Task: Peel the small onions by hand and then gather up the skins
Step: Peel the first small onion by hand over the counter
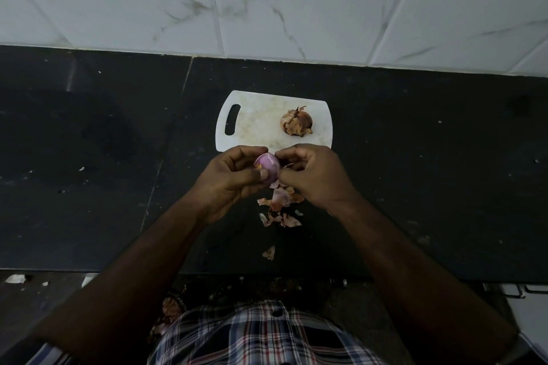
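Hands around smooth, round onion

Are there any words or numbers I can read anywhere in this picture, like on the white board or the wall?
None: no words, numbers or signs show anywhere.
The cutting board is blank, only stained.
The wall tiles have grey veins, no writing.
The checked shirt carries no label.

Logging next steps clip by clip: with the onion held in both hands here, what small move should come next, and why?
Probably pull the last skin off with the right hand and drop it. The left hand grips the onion, already mostly bare and purple, while the right pinches skin at its side. Loose skins lie on the counter below; another unpeeled onion waits on the cutting board.
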The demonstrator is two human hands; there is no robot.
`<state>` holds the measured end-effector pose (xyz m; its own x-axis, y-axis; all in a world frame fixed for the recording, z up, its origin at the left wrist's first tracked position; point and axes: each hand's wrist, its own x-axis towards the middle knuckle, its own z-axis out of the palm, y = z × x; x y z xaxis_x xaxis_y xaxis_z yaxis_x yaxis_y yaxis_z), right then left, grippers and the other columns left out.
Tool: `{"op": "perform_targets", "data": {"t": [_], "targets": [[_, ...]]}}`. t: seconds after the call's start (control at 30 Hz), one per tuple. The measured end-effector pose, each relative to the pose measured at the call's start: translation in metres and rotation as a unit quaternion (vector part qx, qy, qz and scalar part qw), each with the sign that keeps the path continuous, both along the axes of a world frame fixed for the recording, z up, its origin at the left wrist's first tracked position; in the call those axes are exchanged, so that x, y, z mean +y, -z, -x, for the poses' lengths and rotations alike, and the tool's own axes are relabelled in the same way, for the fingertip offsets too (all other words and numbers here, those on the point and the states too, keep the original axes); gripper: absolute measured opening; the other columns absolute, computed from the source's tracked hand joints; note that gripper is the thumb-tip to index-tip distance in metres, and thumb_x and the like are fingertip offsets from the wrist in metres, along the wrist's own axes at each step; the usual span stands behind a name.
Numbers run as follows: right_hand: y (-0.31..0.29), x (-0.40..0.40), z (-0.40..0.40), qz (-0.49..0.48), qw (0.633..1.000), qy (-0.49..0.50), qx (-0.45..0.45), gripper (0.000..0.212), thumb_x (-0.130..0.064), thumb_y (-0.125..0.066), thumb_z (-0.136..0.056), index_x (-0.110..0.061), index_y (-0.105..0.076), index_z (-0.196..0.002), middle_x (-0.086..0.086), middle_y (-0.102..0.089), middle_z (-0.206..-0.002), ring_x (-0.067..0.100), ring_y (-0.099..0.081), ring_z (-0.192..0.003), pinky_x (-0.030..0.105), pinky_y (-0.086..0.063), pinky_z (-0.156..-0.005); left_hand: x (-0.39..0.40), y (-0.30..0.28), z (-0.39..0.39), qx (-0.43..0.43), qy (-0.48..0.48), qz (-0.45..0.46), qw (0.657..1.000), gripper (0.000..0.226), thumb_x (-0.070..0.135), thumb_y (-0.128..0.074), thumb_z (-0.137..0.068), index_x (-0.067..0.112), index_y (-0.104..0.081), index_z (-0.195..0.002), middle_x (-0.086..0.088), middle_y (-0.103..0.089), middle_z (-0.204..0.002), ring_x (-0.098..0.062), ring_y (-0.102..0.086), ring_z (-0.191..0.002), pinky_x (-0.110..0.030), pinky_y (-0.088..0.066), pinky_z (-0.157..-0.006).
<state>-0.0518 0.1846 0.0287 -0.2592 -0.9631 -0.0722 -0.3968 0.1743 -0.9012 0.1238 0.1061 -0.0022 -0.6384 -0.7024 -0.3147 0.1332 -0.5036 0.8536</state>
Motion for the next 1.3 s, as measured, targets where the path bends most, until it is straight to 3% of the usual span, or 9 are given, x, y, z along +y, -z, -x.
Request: {"op": "perform_targets", "data": {"t": [0.13,0.23,0.3,0.43,0.53,0.77,1.03,1.2,1.3], "targets": [[0.008,-0.004,0.001,0.003,1.0,0.022,0.018,0.023,-0.011,-0.07,-0.083,-0.02,-0.075,-0.104,-0.009,-0.074,-0.093,0.005,-0.071,-0.084,0.032,-0.061,-0.079,0.001,0.0,0.0,-0.01,0.004,0.018,1.0,0.047,-0.017,-0.063,-0.082,0.003,-0.064,-0.124,-0.015,-0.07,-0.121,-0.027,-0.07,-0.107,-0.036,-0.06,-0.088],[0.013,-0.005,0.006,-0.044,0.992,0.024,-0.115,0.039,-0.022,-0.073,-0.084,-0.016,-0.068,-0.123,-0.002,-0.073,-0.111,0.014,-0.072,-0.099,0.043,-0.06,-0.086,0.0,-0.003,0.001,-0.024,0.007,0.036,0.999,0.052,-0.028,-0.053,-0.082,0.006,-0.067,-0.119,-0.004,-0.074,-0.112,-0.016,-0.071,-0.098,-0.023,-0.057,-0.078],[0.015,-0.003,0.005,-0.053,0.988,0.008,-0.147,0.049,-0.024,-0.079,-0.083,-0.012,-0.064,-0.129,0.002,-0.072,-0.116,0.014,-0.071,-0.104,0.044,-0.059,-0.09,-0.001,-0.002,0.002,-0.013,0.015,0.035,0.999,0.06,-0.03,-0.05,-0.081,0.009,-0.065,-0.124,-0.005,-0.071,-0.122,-0.018,-0.069,-0.106,-0.024,-0.057,-0.079],[0.016,0.002,-0.002,0.017,0.993,0.044,-0.108,0.044,-0.018,-0.086,-0.074,-0.013,-0.072,-0.116,-0.002,-0.076,-0.105,0.009,-0.072,-0.097,0.036,-0.059,-0.089,-0.003,0.0,0.005,-0.012,0.029,0.019,0.999,0.069,-0.031,-0.045,-0.084,0.01,-0.054,-0.139,-0.008,-0.063,-0.136,-0.018,-0.07,-0.106,-0.023,-0.057,-0.075],[0.019,0.003,-0.004,0.038,0.994,0.061,-0.088,0.033,-0.014,-0.084,-0.076,-0.017,-0.075,-0.108,-0.006,-0.076,-0.098,0.007,-0.072,-0.093,0.036,-0.06,-0.086,-0.005,0.001,0.001,-0.007,0.044,-0.019,0.999,0.06,-0.025,-0.042,-0.089,0.008,-0.056,-0.137,-0.017,-0.065,-0.133,-0.032,-0.068,-0.113,-0.034,-0.06,-0.086],[0.021,0.001,-0.009,0.067,0.997,0.043,-0.004,0.029,-0.016,-0.077,-0.085,-0.015,-0.073,-0.114,-0.002,-0.07,-0.108,0.006,-0.066,-0.102,0.023,-0.055,-0.089,-0.006,0.004,-0.007,0.064,0.072,-0.104,0.99,0.06,-0.008,-0.054,-0.081,0.003,-0.053,-0.14,-0.024,-0.059,-0.137,-0.034,-0.064,-0.118,-0.04,-0.056,-0.098],[0.016,-0.004,-0.017,0.056,0.993,0.103,0.027,0.008,-0.011,-0.065,-0.094,-0.014,-0.07,-0.089,-0.015,-0.065,-0.074,-0.004,-0.063,-0.061,0.007,-0.046,-0.052,-0.001,0.002,-0.005,0.082,0.069,-0.084,0.991,0.064,-0.008,-0.068,-0.076,0.011,-0.06,-0.136,-0.022,-0.062,-0.134,-0.034,-0.066,-0.115,-0.043,-0.056,-0.097],[0.012,-0.009,-0.015,-0.061,0.958,0.171,-0.222,0.018,-0.012,-0.053,-0.1,-0.014,-0.068,-0.093,0.002,-0.067,-0.08,0.017,-0.062,-0.07,0.03,-0.053,-0.062,0.0,0.004,-0.005,0.089,0.052,-0.083,0.991,0.06,-0.012,-0.063,-0.08,0.013,-0.06,-0.134,-0.019,-0.062,-0.134,-0.035,-0.065,-0.117,-0.04,-0.058,-0.093],[0.013,-0.005,0.001,-0.04,0.982,0.145,-0.118,0.02,-0.021,-0.055,-0.1,-0.021,-0.073,-0.094,0.003,-0.072,-0.079,0.024,-0.069,-0.077,0.044,-0.06,-0.071,-0.004,0.003,-0.009,0.087,0.04,-0.09,0.991,0.057,-0.011,-0.064,-0.081,0.013,-0.061,-0.133,-0.021,-0.06,-0.136,-0.037,-0.065,-0.117,-0.04,-0.058,-0.092]]}}
